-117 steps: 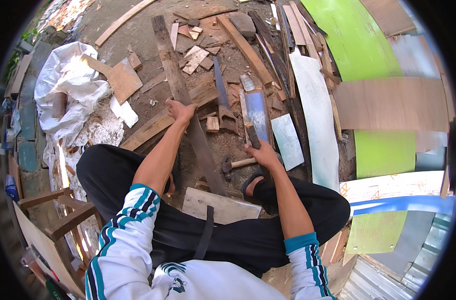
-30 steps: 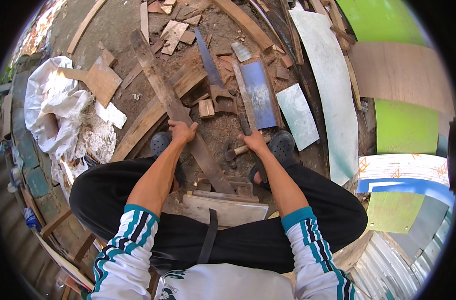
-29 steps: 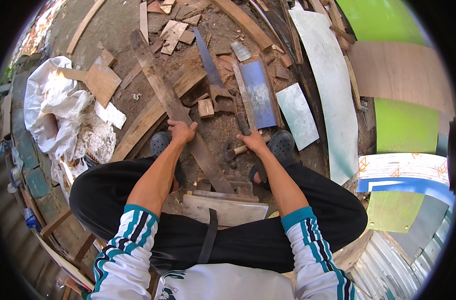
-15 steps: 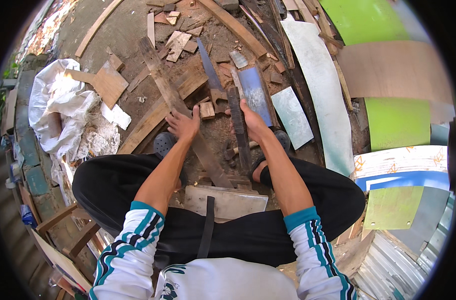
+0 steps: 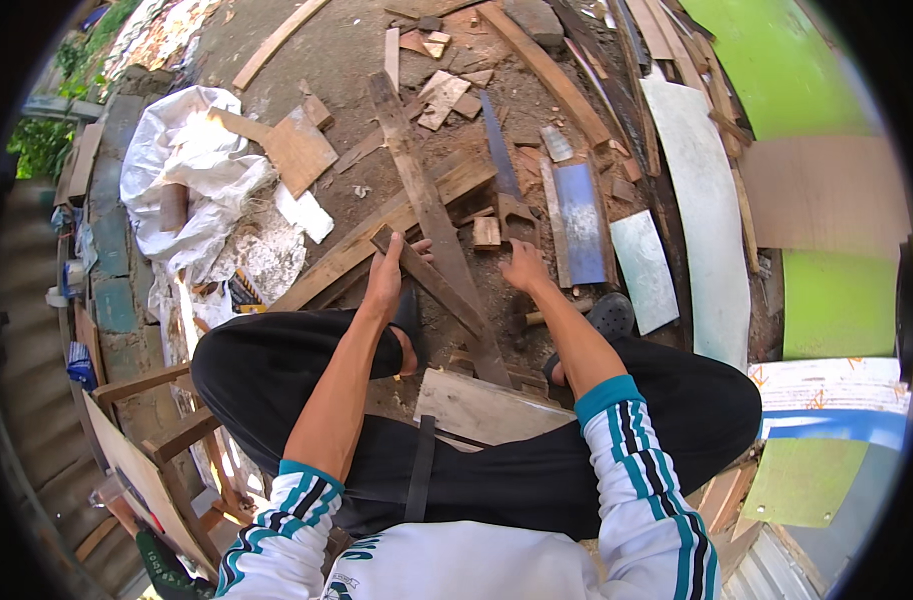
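Beside the handsaw (image 5: 501, 165), the left hand (image 5: 385, 278) grips a wood strip (image 5: 432, 280); the right hand (image 5: 525, 268), fingers curled, rests empty just below it.

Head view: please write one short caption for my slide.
Seated person's left hand grips a narrow wooden strip; right hand rests near a handsaw.

Hammer (image 5: 549, 313) mostly hidden (behind right hand (image 5: 525, 268))
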Demonstrator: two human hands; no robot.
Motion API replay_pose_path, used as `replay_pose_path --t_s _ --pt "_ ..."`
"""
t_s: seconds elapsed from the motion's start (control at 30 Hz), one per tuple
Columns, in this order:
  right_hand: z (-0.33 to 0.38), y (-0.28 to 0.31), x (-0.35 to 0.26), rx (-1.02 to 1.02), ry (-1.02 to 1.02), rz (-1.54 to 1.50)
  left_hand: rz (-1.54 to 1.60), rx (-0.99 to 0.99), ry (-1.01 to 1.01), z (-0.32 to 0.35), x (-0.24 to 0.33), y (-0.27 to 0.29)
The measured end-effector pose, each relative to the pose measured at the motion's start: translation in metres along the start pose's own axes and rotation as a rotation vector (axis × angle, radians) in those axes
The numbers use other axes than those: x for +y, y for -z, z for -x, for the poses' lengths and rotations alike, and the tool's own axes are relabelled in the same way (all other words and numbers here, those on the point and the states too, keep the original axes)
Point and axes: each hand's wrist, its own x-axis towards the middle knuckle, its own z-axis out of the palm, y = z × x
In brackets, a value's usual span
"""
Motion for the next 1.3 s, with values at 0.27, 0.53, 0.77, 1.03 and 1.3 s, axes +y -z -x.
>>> replay_pose_path --t_s 0.27,0.53,0.77,1.03,1.3 --pt "-0.045 -0.028 -0.005 0.242 0.231 0.427 0.213 0.120 0.036 0.016 0.054 -0.004" --pt "-0.070 -0.022 0.012 0.145 0.201 0.454 0.360 0.286 0.002 0.029 0.085 -0.001" --pt "-0.046 0.069 -0.034 0.079 0.243 0.325 0.859 0.454 -0.104 0.018 0.115 0.007" --pt "0.024 0.173 -0.073 0.280 0.096 -0.439 1.298 0.041 -0.407 0.032 0.106 0.002" --pt "0.210 0.208 -0.135 0.240 0.402 -0.569 1.293 -0.401 -0.559 0.075 0.152 -0.015"
